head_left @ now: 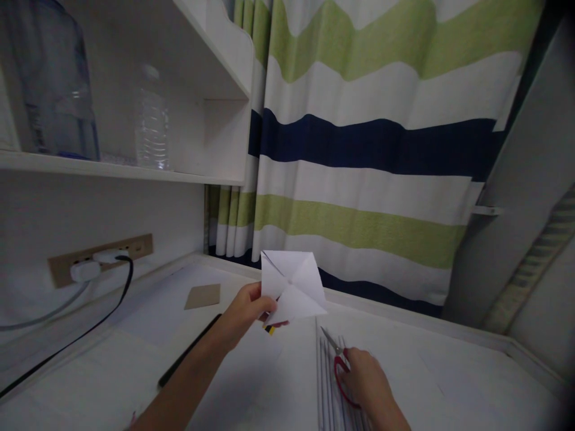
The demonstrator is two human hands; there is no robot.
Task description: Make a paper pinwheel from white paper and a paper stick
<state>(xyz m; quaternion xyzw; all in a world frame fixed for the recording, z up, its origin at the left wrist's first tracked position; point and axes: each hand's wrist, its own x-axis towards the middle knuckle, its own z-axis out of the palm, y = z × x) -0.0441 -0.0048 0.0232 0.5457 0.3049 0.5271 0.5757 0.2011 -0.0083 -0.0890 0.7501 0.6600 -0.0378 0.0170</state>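
My left hand point(245, 314) holds up a white square of paper point(291, 287) with diagonal creases or cuts meeting at its centre. A small yellow and black item point(269, 329) shows just under its fingers. My right hand point(366, 377) rests low on the white desk point(449, 371) on red-handled scissors point(338, 358), fingers at the handles, blades pointing away towards the upper left. The scissors lie on a sheet or book with dark lines point(327, 383).
A brown card point(203, 296) lies on the desk at the left, and a dark flat strip point(188, 353) lies beside my left forearm. A wall socket point(101, 257) with plugs and cables is at left. Shelves hold water bottles point(151, 120). A striped curtain point(359, 149) hangs behind.
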